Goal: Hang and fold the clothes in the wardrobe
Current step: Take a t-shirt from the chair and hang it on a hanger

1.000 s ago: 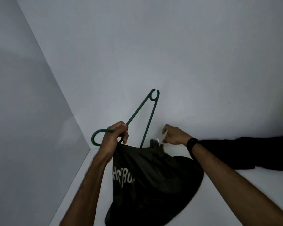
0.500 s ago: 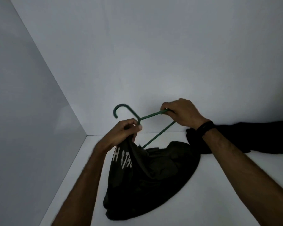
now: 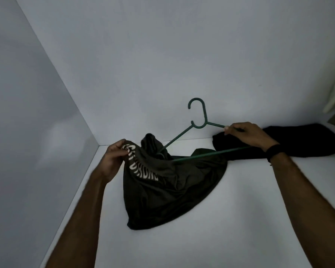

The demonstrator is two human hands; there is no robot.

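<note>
Step in hand: feeding the thin green plastic hanger (image 3: 198, 124) into the dark olive T-shirt with pale lettering (image 3: 162, 182), as I judge it.
Left hand (image 3: 112, 161): fingers clamped on a bunch of the shirt's cloth by the lettering, lifting that part off the shelf.
Right hand (image 3: 247, 135): fingers pinched on the hanger's right arm near its end; a black wristband (image 3: 273, 151) sits on the wrist.
Hanger position: hook upright, left arm and lower bar disappearing into the shirt's folds.
Shirt position: mostly heaped on the white wardrobe shelf (image 3: 240, 219), near the left corner.
Doing it well: hold the opening wide with the left hand, slide the left arm to the shoulder seam, then draw the cloth over the right arm; avoid snagging the bar in loose folds.
Edges: white left side wall (image 3: 27, 132) stands near the left hand; back wall (image 3: 162, 55) just behind the hook.
Open room: bare shelf towards the viewer; a flat black garment (image 3: 307, 142) lies behind the right hand.
</note>
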